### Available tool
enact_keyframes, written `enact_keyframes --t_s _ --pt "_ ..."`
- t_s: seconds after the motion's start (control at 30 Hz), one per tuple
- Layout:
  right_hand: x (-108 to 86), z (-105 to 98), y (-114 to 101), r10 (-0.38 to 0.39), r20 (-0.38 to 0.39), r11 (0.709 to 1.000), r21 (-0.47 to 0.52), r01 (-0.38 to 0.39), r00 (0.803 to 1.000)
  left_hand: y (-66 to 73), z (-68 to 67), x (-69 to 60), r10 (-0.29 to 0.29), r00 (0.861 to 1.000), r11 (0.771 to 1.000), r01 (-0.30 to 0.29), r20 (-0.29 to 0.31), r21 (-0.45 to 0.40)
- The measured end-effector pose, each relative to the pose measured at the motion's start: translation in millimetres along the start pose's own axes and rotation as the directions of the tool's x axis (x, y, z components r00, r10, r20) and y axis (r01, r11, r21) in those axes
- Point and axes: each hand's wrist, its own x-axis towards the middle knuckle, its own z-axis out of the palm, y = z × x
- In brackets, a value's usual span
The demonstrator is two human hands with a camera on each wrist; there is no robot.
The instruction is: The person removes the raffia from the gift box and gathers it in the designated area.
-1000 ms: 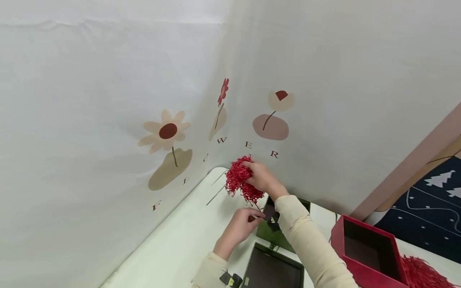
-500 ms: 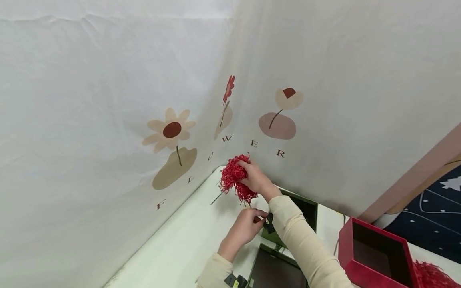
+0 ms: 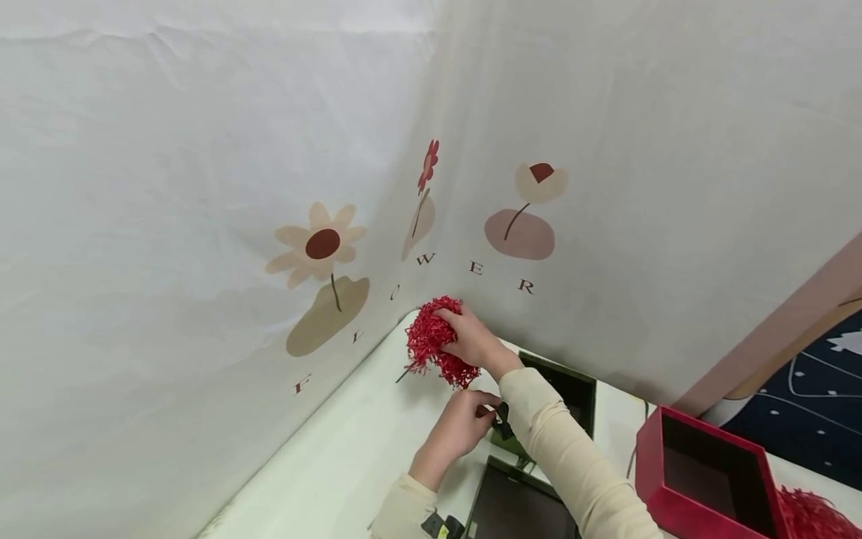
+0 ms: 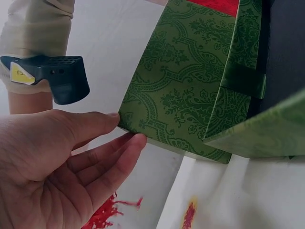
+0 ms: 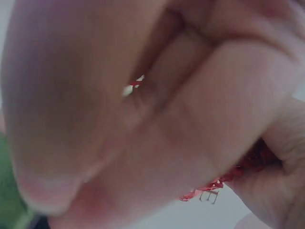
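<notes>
My right hand (image 3: 471, 344) holds a fluffy bunch of red shredded paper (image 3: 431, 333) above the white table. Just below it, my left hand (image 3: 461, 423) is at the corner of a green box (image 3: 508, 443). In the left wrist view, the thumb and fingers of my left hand (image 4: 71, 167) pinch the corner of the patterned green box (image 4: 176, 86), whose dark interior shows at the right. Large blurred fingers fill most of the right wrist view, with red shredded paper (image 5: 252, 162) peeking out beside the palm of a hand (image 5: 281, 181).
A second green-rimmed, dark-lined box part (image 3: 518, 501) lies in front, partly behind my right sleeve. An open red box (image 3: 646, 464) stands at the right, with more red shredded paper (image 3: 815, 516) beside it. Thin dark stems (image 3: 402, 374) lie near the table corner.
The right hand has shifted a little left and lower with the red shredded paper. The left hand has stayed near the green box, while the head view has turned slightly left.
</notes>
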Motion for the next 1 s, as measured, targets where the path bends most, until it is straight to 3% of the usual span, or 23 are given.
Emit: enact_keyframes --t_s 0.17,0.3,0.4,0.57,0.73,0.87,1.0 --pt "-6.0 7 -4 0.018 0.116 1.0 0.012 -0.02 0.993 3.3 2.2 1.2 -0.018 1.0 1.0 0.018 0.006 0.002" --pt "-15.0 8 -3 0.059 0.237 0.997 0.023 -0.067 0.97 4.2 3.8 3.7 -0.011 1.0 1.0 0.011 0.003 0.006" --pt "-27.1 3 2 0.094 0.269 0.994 0.029 -0.105 0.959 4.9 7.3 5.0 0.002 1.0 1.0 -0.002 0.027 -0.007" --pt "-46.7 -12 11 0.098 0.219 0.994 0.016 -0.104 0.971 4.5 8.3 7.1 0.013 0.998 1.0 -0.012 0.059 -0.028" --pt "-78.7 -27 19 0.095 0.182 0.995 -0.011 -0.094 0.979 4.2 5.8 7.8 0.008 0.997 1.0 -0.007 0.072 -0.017" --pt "-116.0 -39 25 0.096 0.128 0.995 -0.009 -0.095 0.987 3.3 -1.0 6.0 -0.001 0.998 1.0 0.0 0.066 0.011" --pt "-160.1 -49 32 0.097 -0.001 0.995 -0.02 -0.097 0.995 1.2 -10.4 4.6 -0.032 0.999 0.999 0.03 0.042 0.036"
